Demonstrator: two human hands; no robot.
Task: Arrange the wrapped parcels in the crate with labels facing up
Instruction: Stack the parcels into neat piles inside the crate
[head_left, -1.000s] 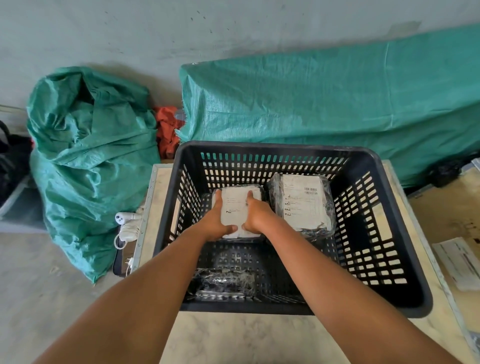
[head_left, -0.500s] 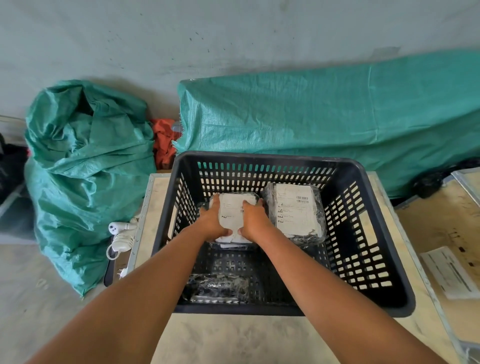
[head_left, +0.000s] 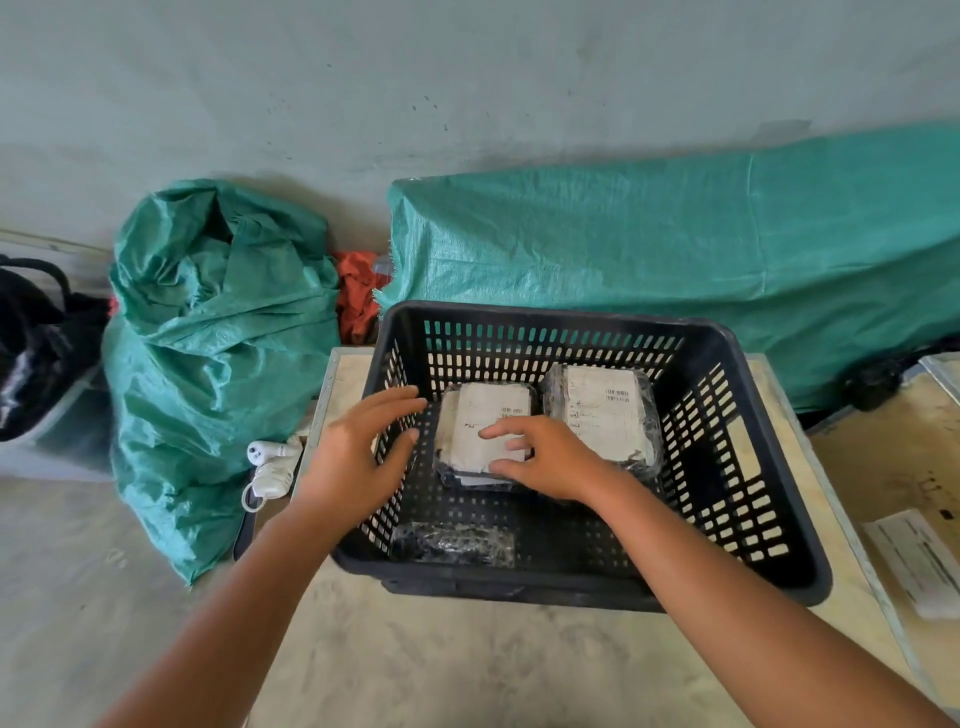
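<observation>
A black slotted crate (head_left: 758, 499) stands on a pale table. Two wrapped parcels lie side by side at its far end, white labels up: the left parcel (head_left: 480, 421) and the right parcel (head_left: 605, 410). A third, dark parcel (head_left: 452, 543) with no label showing rests against the near wall. My left hand (head_left: 358, 457) hovers open above the crate's left rim, holding nothing. My right hand (head_left: 545, 454) is open with its fingers spread over the near edge of the left parcel; whether it touches is unclear.
A green woven sack (head_left: 208, 353) sits on the floor to the left, a long green-covered bundle (head_left: 675, 244) lies behind the crate. White cable and plug (head_left: 270, 462) hang at the table's left edge. A paper label (head_left: 919, 561) lies on a second table to the right.
Both hands have let go of the left parcel. My left hand has drawn back and left over the crate's rim, my right hand has opened above the parcel.
</observation>
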